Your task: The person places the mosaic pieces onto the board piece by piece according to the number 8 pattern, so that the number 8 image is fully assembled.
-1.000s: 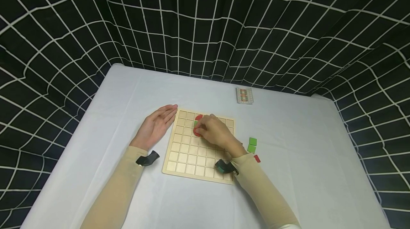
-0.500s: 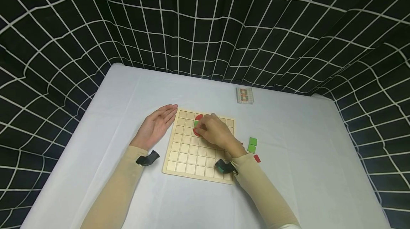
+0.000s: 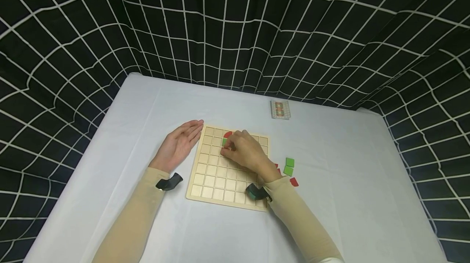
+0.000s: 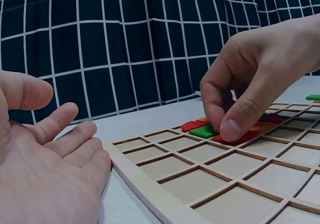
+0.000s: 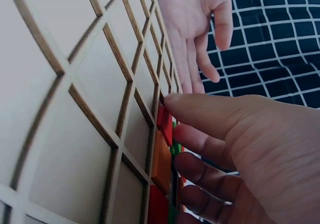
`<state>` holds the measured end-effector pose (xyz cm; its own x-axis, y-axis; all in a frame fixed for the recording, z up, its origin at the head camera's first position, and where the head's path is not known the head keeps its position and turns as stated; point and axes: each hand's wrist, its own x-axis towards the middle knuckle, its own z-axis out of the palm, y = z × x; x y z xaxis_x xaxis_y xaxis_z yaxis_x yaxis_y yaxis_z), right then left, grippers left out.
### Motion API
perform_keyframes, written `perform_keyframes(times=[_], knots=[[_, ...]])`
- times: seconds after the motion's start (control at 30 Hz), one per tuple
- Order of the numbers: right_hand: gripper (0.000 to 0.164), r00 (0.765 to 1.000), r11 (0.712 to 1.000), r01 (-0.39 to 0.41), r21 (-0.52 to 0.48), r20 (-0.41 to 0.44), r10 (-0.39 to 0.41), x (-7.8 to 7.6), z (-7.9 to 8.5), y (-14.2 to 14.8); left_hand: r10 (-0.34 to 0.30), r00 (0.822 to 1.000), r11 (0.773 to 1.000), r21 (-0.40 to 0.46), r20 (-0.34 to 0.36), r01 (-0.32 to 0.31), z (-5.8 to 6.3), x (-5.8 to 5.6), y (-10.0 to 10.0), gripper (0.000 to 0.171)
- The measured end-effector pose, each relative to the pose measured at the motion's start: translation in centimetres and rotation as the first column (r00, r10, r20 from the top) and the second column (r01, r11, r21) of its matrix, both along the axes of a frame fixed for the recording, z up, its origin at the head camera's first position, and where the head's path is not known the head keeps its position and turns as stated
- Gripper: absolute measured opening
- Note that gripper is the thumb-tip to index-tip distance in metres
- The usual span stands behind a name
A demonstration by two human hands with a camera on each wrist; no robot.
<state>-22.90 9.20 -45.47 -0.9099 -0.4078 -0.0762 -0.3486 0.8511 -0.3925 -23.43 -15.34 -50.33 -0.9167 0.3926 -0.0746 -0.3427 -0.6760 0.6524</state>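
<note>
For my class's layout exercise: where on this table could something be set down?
Free: tablecloth right of the green tiles, and left of the left hand. Crowded: under the right hand on the board, where coloured tiles lie.

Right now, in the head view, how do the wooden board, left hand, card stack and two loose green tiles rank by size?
Largest first:
wooden board
left hand
card stack
upper green tile and lower green tile: look alike
</note>
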Motion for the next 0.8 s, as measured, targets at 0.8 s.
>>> perform_keyframes(times=[0.8], knots=[[0.023, 0.999, 0.997, -0.024, -0.068, 0.022, 0.026, 0.0, 0.5, 1.4, -0.001, 1.000, 1.000, -0.001, 0.005, 0.001, 0.0, -0.1, 0.0, 0.051]])
